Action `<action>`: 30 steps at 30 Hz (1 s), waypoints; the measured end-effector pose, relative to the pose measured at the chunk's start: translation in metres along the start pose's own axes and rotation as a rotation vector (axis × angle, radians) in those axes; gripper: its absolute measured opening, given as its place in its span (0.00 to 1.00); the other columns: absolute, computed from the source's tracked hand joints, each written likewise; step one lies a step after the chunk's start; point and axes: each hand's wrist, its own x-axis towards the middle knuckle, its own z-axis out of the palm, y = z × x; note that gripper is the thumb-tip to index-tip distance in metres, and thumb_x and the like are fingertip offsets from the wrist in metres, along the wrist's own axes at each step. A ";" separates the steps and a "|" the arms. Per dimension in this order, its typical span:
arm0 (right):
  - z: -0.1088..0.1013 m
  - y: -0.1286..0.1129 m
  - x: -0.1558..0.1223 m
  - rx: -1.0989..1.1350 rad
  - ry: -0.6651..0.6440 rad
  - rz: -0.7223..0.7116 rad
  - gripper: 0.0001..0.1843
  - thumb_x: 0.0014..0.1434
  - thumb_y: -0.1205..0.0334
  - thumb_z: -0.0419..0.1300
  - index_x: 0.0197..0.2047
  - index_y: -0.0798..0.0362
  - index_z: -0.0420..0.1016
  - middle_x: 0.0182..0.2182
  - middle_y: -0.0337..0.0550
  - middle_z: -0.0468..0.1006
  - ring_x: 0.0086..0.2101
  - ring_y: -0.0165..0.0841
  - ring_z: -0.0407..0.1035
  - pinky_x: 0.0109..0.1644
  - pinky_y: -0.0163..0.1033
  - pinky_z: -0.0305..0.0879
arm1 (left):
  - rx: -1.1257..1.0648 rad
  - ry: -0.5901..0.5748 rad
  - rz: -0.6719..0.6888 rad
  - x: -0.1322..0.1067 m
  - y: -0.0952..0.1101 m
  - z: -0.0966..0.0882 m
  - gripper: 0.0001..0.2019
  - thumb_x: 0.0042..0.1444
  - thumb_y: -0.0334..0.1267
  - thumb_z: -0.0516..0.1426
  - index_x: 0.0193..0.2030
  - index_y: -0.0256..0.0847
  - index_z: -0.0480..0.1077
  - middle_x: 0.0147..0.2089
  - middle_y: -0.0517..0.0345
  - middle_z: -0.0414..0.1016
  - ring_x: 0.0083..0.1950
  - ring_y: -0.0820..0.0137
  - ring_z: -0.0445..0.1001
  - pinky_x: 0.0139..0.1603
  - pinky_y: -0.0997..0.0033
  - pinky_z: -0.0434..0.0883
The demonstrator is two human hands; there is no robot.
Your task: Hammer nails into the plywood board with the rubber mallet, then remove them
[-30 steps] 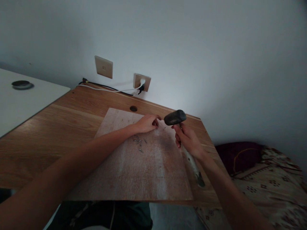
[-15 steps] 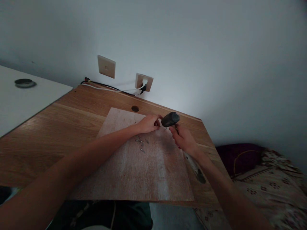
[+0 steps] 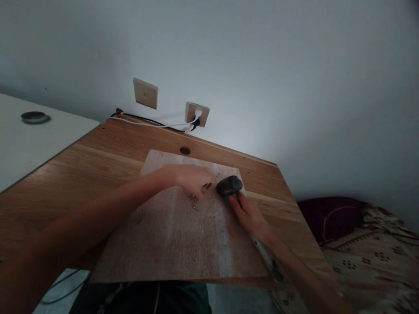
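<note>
My right hand (image 3: 250, 218) is closed round a hammer (image 3: 229, 186), gripping it just behind its dark, thick head. The pale handle runs back beneath my forearm. The head hangs over the right part of a flat wooden board (image 3: 183, 244). Left of it, my left hand (image 3: 196, 179) is palm down over the board with bent fingers, a gap showing between thumb and fingers. Below its fingertips lie several small silver nails (image 3: 195, 208), partly covered by the hand. A thin nail (image 3: 218, 175) stands in the board just beyond the hammer head.
The board lies on a wooden desk (image 3: 108, 152) with a round cable hole (image 3: 185, 150). Cables (image 3: 147, 122) run along the wall to a socket (image 3: 197, 114). A white tabletop (image 3: 39, 144) holds a round dark-topped object (image 3: 33, 117). Patterned bedding (image 3: 369, 257) lies on the right.
My left hand has moved back from beside the hammer head and down to the loose nails. The hammer, in my right hand, has dropped lower and nearer to me.
</note>
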 end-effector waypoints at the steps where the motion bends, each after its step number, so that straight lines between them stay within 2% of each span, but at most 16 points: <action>1: 0.002 0.000 -0.001 0.004 0.002 0.014 0.19 0.70 0.46 0.48 0.45 0.49 0.72 0.35 0.53 0.83 0.40 0.50 0.79 0.44 0.48 0.69 | 0.004 0.017 0.005 -0.002 0.004 0.005 0.11 0.39 0.27 0.68 0.27 0.45 0.73 0.30 0.61 0.76 0.33 0.65 0.72 0.33 0.68 0.65; 5: 0.004 -0.001 -0.002 -0.014 0.004 0.019 0.20 0.71 0.46 0.48 0.48 0.51 0.72 0.41 0.56 0.84 0.44 0.52 0.79 0.47 0.49 0.69 | -0.037 -0.003 -0.022 0.000 0.009 0.019 0.12 0.40 0.24 0.66 0.25 0.46 0.72 0.25 0.63 0.72 0.30 0.66 0.69 0.36 0.66 0.65; 7: 0.004 -0.001 -0.002 -0.024 -0.001 0.028 0.20 0.71 0.46 0.48 0.50 0.51 0.72 0.41 0.57 0.84 0.45 0.53 0.79 0.47 0.49 0.68 | -0.060 -0.021 -0.030 0.003 0.005 0.015 0.10 0.42 0.24 0.64 0.24 0.45 0.72 0.24 0.64 0.71 0.29 0.67 0.68 0.36 0.66 0.66; 9: 0.004 -0.001 -0.002 -0.033 -0.006 0.051 0.20 0.71 0.46 0.48 0.49 0.51 0.72 0.40 0.56 0.84 0.45 0.53 0.79 0.45 0.48 0.68 | -0.095 0.014 -0.030 0.007 -0.003 0.007 0.09 0.45 0.24 0.62 0.26 0.44 0.74 0.26 0.63 0.73 0.29 0.69 0.70 0.36 0.67 0.66; 11: 0.004 0.000 -0.002 -0.038 -0.003 0.060 0.20 0.71 0.45 0.48 0.49 0.50 0.73 0.38 0.55 0.84 0.44 0.53 0.80 0.44 0.48 0.67 | -0.157 0.148 -0.057 0.010 -0.014 0.001 0.08 0.49 0.25 0.60 0.32 0.42 0.78 0.30 0.61 0.77 0.32 0.70 0.72 0.39 0.68 0.68; 13: 0.004 0.002 -0.002 -0.023 0.003 0.053 0.20 0.71 0.45 0.49 0.48 0.50 0.73 0.36 0.53 0.84 0.42 0.51 0.80 0.43 0.47 0.67 | -0.211 0.343 -0.122 0.013 -0.026 -0.001 0.08 0.53 0.26 0.60 0.37 0.39 0.79 0.34 0.59 0.80 0.35 0.70 0.74 0.41 0.69 0.70; 15: 0.005 0.003 -0.002 0.002 0.011 0.042 0.20 0.71 0.44 0.50 0.47 0.49 0.73 0.34 0.51 0.83 0.40 0.50 0.79 0.43 0.46 0.66 | -0.222 0.486 -0.195 0.016 -0.037 0.005 0.06 0.54 0.29 0.61 0.38 0.39 0.79 0.35 0.58 0.81 0.36 0.70 0.75 0.42 0.69 0.72; 16: 0.005 0.004 -0.001 0.009 0.016 0.038 0.19 0.71 0.44 0.50 0.47 0.49 0.73 0.34 0.50 0.83 0.40 0.50 0.79 0.43 0.46 0.66 | -0.210 0.518 -0.218 0.017 -0.042 0.009 0.06 0.54 0.29 0.62 0.38 0.39 0.79 0.35 0.58 0.81 0.35 0.70 0.76 0.41 0.69 0.72; 19: 0.005 0.005 -0.001 0.008 0.031 0.025 0.19 0.71 0.44 0.50 0.46 0.49 0.74 0.34 0.50 0.83 0.41 0.50 0.79 0.43 0.46 0.66 | -0.164 0.504 -0.221 0.018 -0.049 0.024 0.07 0.52 0.27 0.61 0.37 0.38 0.79 0.33 0.58 0.81 0.33 0.69 0.77 0.39 0.69 0.73; 22: 0.005 0.005 -0.001 0.022 0.036 0.023 0.19 0.71 0.44 0.51 0.45 0.49 0.74 0.34 0.49 0.83 0.39 0.49 0.79 0.42 0.45 0.66 | -0.118 0.472 -0.194 0.018 -0.048 0.035 0.08 0.52 0.26 0.61 0.37 0.39 0.79 0.34 0.57 0.82 0.34 0.68 0.78 0.39 0.68 0.73; 26: 0.005 0.005 -0.001 0.030 0.038 0.019 0.18 0.71 0.45 0.52 0.43 0.49 0.73 0.32 0.47 0.81 0.35 0.46 0.77 0.41 0.44 0.65 | -0.069 0.462 -0.211 0.019 -0.045 0.038 0.08 0.54 0.26 0.61 0.39 0.39 0.79 0.37 0.55 0.83 0.36 0.65 0.78 0.41 0.67 0.73; 30: 0.003 0.003 -0.001 -0.012 0.020 0.016 0.20 0.71 0.44 0.50 0.44 0.50 0.73 0.32 0.49 0.81 0.36 0.48 0.78 0.41 0.45 0.65 | -0.066 0.464 -0.223 0.018 -0.044 0.036 0.09 0.55 0.26 0.61 0.41 0.38 0.79 0.38 0.55 0.83 0.36 0.65 0.79 0.42 0.66 0.73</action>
